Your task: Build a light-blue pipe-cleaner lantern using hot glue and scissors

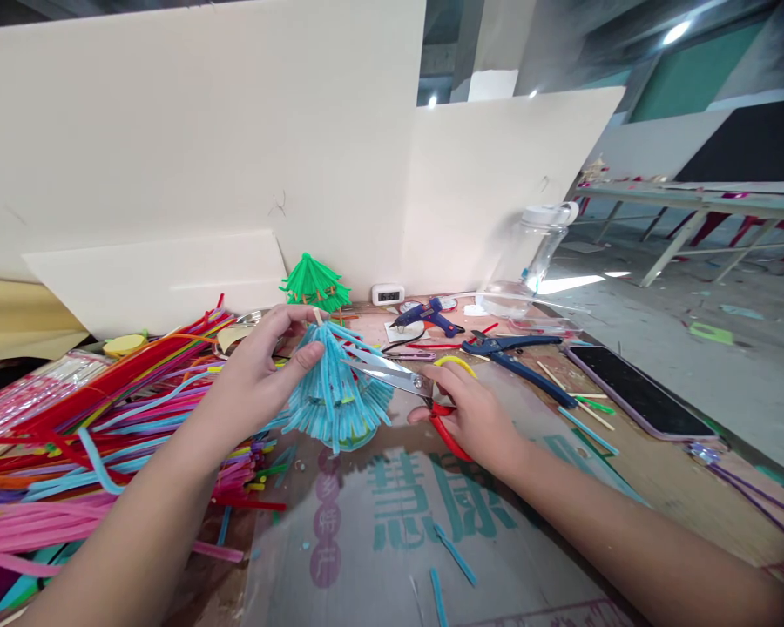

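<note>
A light blue pipe-cleaner tree (337,392), layered like a skirt with a wooden stick at its tip, stands on the plastic-covered table. My left hand (278,353) grips it near the top between thumb and fingers. In my right hand (474,409) are scissors (392,374) with one red and one yellow handle loop. Their blades point left and reach the upper blue strands, slightly parted. Cut blue pipe-cleaner pieces (456,555) lie on the plastic in front. Behind, a green pipe-cleaner tree (310,283) stands against the white board.
Colourful pipe cleaners (150,418) are heaped on the left. A blue glue gun (431,316), a small digital clock (388,294) and blue pliers (519,357) lie toward the back. A phone (637,389) and a clear bottle (529,252) are on the right, near the table edge.
</note>
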Demonstrator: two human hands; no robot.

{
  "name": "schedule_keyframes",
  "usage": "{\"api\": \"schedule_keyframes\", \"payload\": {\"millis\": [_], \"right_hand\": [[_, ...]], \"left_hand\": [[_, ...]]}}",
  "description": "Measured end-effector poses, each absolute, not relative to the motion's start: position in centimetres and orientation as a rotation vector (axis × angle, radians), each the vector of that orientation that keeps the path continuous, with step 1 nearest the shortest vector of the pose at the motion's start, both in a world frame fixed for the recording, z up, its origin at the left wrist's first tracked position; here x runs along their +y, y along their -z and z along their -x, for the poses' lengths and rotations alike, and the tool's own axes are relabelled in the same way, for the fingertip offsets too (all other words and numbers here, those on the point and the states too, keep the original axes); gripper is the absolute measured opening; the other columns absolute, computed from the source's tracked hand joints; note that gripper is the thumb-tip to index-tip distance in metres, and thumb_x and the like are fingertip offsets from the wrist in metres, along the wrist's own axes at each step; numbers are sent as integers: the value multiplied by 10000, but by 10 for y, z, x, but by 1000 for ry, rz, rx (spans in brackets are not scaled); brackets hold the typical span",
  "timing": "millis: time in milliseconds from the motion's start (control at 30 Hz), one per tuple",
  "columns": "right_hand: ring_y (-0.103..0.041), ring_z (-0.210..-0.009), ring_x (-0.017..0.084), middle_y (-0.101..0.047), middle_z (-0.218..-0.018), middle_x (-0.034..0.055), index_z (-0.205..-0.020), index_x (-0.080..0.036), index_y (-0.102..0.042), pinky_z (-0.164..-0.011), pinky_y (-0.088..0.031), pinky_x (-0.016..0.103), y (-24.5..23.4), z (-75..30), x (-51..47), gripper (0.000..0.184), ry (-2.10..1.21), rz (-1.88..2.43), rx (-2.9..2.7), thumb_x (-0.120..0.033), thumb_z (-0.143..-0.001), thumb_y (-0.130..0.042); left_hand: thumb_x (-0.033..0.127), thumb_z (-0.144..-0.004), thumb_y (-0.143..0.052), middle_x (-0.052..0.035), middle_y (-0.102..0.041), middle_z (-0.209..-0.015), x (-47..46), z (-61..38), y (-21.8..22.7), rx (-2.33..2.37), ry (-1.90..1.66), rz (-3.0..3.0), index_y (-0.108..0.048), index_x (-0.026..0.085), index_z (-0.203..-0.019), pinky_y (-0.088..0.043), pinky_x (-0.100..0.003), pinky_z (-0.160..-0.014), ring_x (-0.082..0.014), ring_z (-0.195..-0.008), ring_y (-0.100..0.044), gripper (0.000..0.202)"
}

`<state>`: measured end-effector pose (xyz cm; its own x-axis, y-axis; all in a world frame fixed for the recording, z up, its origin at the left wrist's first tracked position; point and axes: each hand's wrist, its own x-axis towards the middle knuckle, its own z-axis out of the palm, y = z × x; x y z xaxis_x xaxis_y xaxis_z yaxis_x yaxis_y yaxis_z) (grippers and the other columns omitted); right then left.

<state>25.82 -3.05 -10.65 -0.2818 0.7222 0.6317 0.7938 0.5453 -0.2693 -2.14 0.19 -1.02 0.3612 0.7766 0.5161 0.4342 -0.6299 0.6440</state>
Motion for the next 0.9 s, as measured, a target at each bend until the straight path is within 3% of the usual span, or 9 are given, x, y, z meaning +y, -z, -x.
{"api": "schedule_keyframes", "payload": {"millis": [200,400,533,767,900], "right_hand": [[-601,-732,214,-649,-894,66,-1143,-193,-574,-656,-500,327,109,-265,-19,359,22,1307,-1851,-404,-860,-641],[-628,-976,255,-641,-1150,131,-1333,-185,-509,-858,-488,356,116,-285,2,509,-57,1650,-1877,-213,-835,-612],[-616,-1028,295,-622,-1169,180,-1392,-130,-463,-881,-480,387,119,-287,2,563,-38,1852,-1970,-238,-855,-591],[-562,-1135,311,-580,-1248,204,-1355,-98,-499,-960,-436,407,102,-286,-5,520,46,1813,-2130,-279,-876,-588],[-609,-1008,260,-666,-1111,140,-1070,-139,-671,-872,-458,356,72,-281,-16,242,-5,1618,-2088,-273,-898,-565]], "left_hand": [[392,-919,-541,-84,-596,-1222,0,18,9,1067,-1168,-2223,-541,206,-1198,-448,-368,-954,-234,-1110,-570,336],[445,-834,-640,-85,-586,-1258,-7,6,10,1166,-1159,-2233,-513,214,-1213,-459,-412,-975,-256,-1140,-572,462],[404,-817,-647,-85,-586,-1266,-9,2,14,1208,-1197,-2281,-497,218,-1229,-464,-419,-981,-257,-1149,-574,476],[326,-842,-581,-82,-572,-1276,-13,4,10,1161,-1134,-2360,-480,199,-1261,-424,-421,-1041,-243,-1183,-549,449],[370,-837,-581,-99,-554,-1304,-18,3,7,1159,-1098,-2351,-467,184,-1278,-421,-436,-1044,-262,-1206,-532,492]]}}
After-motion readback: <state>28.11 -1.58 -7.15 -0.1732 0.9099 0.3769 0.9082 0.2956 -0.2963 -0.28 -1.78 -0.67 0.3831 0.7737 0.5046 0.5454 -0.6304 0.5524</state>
